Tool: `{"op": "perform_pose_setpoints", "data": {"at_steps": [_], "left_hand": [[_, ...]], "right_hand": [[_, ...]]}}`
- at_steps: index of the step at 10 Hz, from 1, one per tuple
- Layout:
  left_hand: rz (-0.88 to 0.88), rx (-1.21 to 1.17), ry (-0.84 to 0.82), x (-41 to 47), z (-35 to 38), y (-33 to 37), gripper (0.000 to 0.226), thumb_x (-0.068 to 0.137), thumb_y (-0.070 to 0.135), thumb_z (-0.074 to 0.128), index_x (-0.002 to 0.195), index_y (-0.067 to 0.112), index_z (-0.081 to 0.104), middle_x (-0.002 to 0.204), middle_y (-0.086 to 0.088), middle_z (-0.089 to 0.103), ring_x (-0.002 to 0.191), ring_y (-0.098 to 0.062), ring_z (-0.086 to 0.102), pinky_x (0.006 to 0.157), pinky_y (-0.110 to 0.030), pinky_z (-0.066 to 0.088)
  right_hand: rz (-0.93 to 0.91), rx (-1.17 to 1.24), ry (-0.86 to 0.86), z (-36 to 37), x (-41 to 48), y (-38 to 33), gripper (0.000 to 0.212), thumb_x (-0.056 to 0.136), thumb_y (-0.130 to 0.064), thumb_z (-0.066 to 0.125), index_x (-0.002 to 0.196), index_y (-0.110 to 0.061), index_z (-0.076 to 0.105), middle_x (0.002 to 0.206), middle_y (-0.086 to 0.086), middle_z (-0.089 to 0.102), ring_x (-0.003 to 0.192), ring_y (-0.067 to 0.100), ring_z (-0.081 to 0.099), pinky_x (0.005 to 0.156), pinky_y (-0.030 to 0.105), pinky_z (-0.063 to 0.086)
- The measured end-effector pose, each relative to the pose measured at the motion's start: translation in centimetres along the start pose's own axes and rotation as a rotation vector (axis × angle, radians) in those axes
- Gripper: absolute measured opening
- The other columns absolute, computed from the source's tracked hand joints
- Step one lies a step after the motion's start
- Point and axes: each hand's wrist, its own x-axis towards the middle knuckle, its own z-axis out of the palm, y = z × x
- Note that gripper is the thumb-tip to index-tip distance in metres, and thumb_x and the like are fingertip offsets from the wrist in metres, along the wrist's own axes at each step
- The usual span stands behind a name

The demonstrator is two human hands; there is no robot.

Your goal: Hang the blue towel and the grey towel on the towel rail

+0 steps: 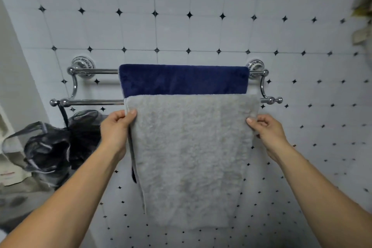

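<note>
Currently both towels are draped on the towel rail (pixel 94 102): the blue towel (pixel 183 79) over the rear upper bar, the grey towel (pixel 191 147) over the front lower bar, overlapping the blue one's lower part. The grey towel's left edge is pinched by the left hand (pixel 115 129), fingers (pixel 131 112) closed on the fabric just below the bar; its right edge is pinched likewise by the right hand (pixel 266 129). Main risk, as judged: an uneven tug while squaring it up, so the towel is dragged over the smooth chrome bar and slides off toward the heavier side (how much hangs behind the bar cannot be seen, so the balance is unknown). A second risk: the blue towel being caught by the pull, since the two seem to touch where they overlap, and shifted along or off its bar. On the left, a dark mesh bag (pixel 52 147) hangs from the front bar's end; it could be snagged if the grey towel is slid leftward. Release should be simultaneous, otherwise skew is likely.
</note>
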Motion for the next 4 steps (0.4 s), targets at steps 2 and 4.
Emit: {"op": "perform_pose_setpoints", "data": {"at_steps": [2, 4], "left_hand": [[0.043, 0.142, 0.08, -1.8, -0.8, 0.3, 0.039, 0.086, 0.008, 0.069, 0.122, 0.009, 0.054, 0.099, 0.003, 0.065, 0.087, -0.004, 0.063, 0.092, -0.027, 0.049], [0.076, 0.323, 0.023, -7.1, -4.2, -1.4, 0.031, 0.089, 0.005, 0.064, 0.116, 0.015, 0.054, 0.102, -0.004, 0.068, 0.083, -0.013, 0.069, 0.071, -0.026, 0.054]], "right_hand": [[-0.036, -0.045, 0.073, -0.2, -1.2, 0.6, 0.025, 0.079, -0.028, 0.081, 0.089, -0.026, 0.058, 0.093, -0.003, 0.064, 0.081, 0.008, 0.062, 0.069, 0.018, 0.047], [0.002, -0.067, 0.045, 0.0, -5.6, 4.0, 0.021, 0.082, -0.024, 0.079, 0.082, -0.022, 0.058, 0.086, 0.007, 0.064, 0.076, 0.016, 0.061, 0.075, 0.027, 0.051]]}}
